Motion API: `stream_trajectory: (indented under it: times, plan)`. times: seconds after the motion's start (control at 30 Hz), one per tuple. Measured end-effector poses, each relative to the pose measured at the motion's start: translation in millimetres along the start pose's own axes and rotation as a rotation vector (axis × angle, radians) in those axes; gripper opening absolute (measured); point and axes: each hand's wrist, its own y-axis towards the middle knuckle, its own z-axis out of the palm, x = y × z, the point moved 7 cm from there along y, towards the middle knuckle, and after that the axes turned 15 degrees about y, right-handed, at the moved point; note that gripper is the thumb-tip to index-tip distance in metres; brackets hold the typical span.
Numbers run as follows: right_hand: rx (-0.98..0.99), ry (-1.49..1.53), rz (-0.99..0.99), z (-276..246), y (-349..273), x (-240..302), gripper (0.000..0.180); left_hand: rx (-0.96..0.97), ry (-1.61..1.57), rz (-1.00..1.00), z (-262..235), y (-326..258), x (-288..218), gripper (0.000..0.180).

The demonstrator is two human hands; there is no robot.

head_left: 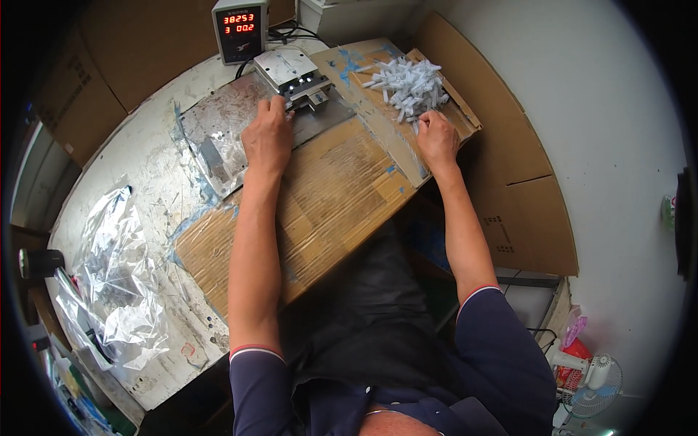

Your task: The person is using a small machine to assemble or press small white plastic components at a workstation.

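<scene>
The left hand [267, 135] is resting fingers-curled against the metal fixture [294, 75]. The right hand [437, 137], loosely curled, is touching the pile of white plastic parts [408, 82] on the cardboard tray [389, 138]; what it is grasping cannot be told.

Small workshop or assembly bench: worn, paint-stained table [145, 174] patched with cardboard [327, 196], metal plate [218, 131] with a small fixture [294, 76], digital counter [240, 29], heap of white plastic parts [408, 83], loose plastic bags [116, 283], desk fan [600, 378].

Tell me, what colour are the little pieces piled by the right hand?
White; the pile of small pieces shows clearly in the head view, beside the right hand.
</scene>
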Motion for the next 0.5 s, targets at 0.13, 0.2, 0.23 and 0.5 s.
stream_trajectory:
  times: [0.13, 0.2, 0.23, 0.5]
  plan:
    - [0.065, -0.055, 0.012, 10, 3, -21, 0.016, -0.006, -0.006, 0.005, -1, 0, -4, 0.020]
    - [0.084, -0.045, 0.012, 14, 2, -17, 0.016, -0.007, 0.005, 0.007, -1, -1, -1, 0.018]
    - [0.100, -0.041, 0.011, 15, 2, -15, 0.017, -0.018, 0.007, 0.008, -1, -1, 0, 0.017]
    - [0.162, -0.039, -0.083, 17, 16, -25, 0.009, -0.072, -0.024, -0.041, -2, 1, 0, 0.015]
